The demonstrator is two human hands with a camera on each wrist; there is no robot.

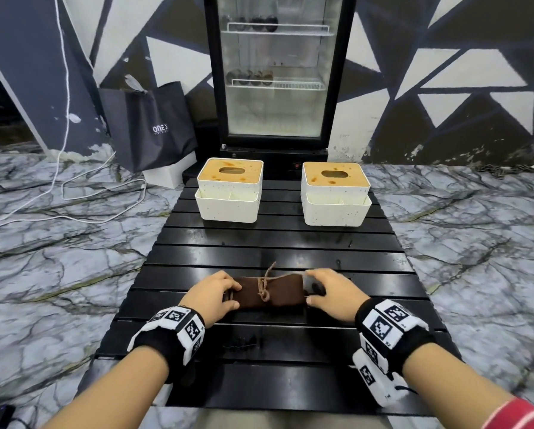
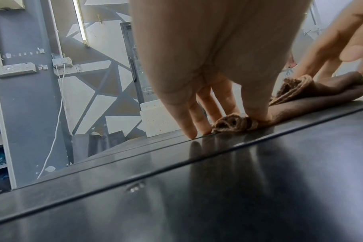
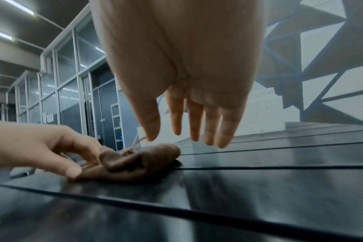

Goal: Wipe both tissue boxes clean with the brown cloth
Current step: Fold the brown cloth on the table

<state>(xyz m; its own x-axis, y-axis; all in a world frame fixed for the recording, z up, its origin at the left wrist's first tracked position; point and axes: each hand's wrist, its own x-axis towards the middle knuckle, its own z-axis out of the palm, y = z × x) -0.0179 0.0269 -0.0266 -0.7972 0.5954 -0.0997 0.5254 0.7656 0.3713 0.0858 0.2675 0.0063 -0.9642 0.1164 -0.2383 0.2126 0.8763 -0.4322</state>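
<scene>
Both hands (image 1: 216,294) (image 1: 332,292) at brown cloth (image 1: 272,294)

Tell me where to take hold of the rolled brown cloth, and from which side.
Grip the brown cloth at its two open ends, from above. It lies as a flat roll across the table slats, tied round the middle with twine, so the ends are the free parts. The left hand already holds one end; the right hand hangs open over the other.

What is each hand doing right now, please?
Left hand: pinching the rolled, twine-tied brown cloth.
Right hand: open above the cloth's end, holding nothing.
</scene>
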